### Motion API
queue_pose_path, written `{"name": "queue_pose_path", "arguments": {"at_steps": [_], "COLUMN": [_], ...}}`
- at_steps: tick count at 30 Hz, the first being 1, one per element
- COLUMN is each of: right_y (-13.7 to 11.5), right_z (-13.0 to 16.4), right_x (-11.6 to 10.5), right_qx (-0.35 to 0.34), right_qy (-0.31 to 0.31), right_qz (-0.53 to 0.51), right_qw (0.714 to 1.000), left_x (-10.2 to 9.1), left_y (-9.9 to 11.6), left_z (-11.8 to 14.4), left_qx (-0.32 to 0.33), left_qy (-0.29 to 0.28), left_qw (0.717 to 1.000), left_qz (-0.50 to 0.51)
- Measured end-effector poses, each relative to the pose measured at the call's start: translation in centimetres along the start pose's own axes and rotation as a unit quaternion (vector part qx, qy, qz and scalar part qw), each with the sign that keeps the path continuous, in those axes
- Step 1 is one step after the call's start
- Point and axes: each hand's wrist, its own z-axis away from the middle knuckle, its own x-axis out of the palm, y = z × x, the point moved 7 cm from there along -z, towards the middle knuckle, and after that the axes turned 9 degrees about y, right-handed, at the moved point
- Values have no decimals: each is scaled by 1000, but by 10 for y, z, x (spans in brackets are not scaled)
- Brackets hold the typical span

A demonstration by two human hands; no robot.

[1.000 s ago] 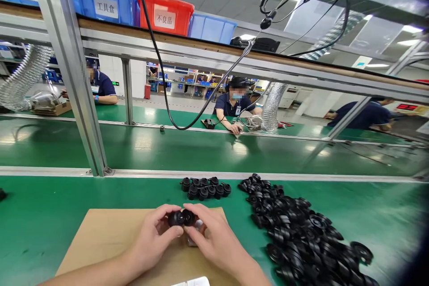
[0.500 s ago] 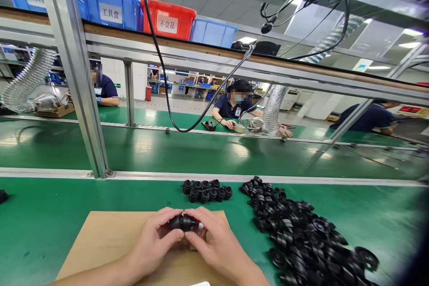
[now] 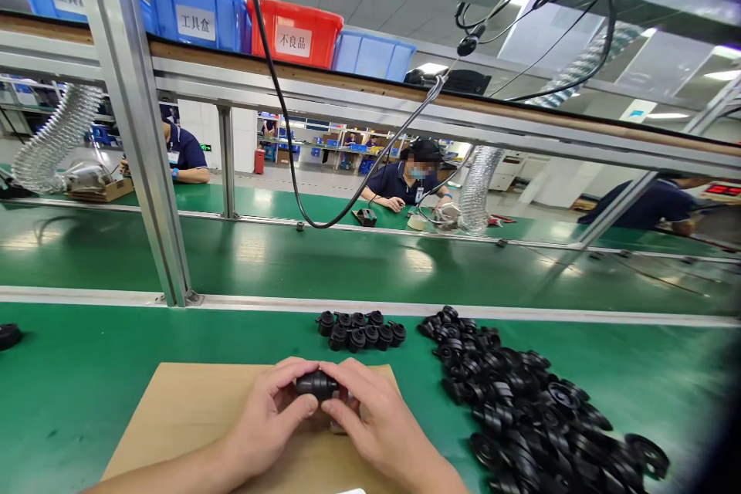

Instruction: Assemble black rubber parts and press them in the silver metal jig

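Note:
Between my fingertips is a black round plastic part (image 3: 316, 385), held sideways above a sheet of brown cardboard (image 3: 191, 409). My left hand (image 3: 272, 409) grips its left end with thumb and fingers. My right hand (image 3: 370, 417) closes on its right end, and the fingers hide much of that side. Something pale shows partly under the right fingers, too covered to name. Beyond the cardboard stand several black capped parts (image 3: 356, 336) in two rows. To the right lies a large heap of loose black plastic parts (image 3: 521, 394).
Green bench (image 3: 69, 370) with a metal rail (image 3: 347, 304) behind it. An upright metal post (image 3: 139, 131) stands at left. Overhead, a shelf carries blue bins (image 3: 194, 15) and a red bin (image 3: 296, 32). A black cable (image 3: 289, 162) hangs down. Co-workers sit across the line.
The black part now looks like one compact body; before, a gap or groove showed in its middle and its right end stuck out further. Both hands stay in nearly the same place.

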Motion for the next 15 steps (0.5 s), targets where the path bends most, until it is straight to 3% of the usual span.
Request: {"name": "queue_pose_path", "arguments": {"at_steps": [7, 15], "right_y": [0, -1], "right_z": [-1, 0], "right_x": [0, 0], "right_qx": [-26, -64], "right_qy": [0, 13], "right_qz": [-15, -12], "right_qw": [1000, 998], "left_x": [-3, -3], "left_y": [-5, -8], "left_z": [-2, -1], "left_qx": [-27, -51], "left_qy": [21, 9], "left_qw": [999, 999], "left_qz": [2, 11]}}
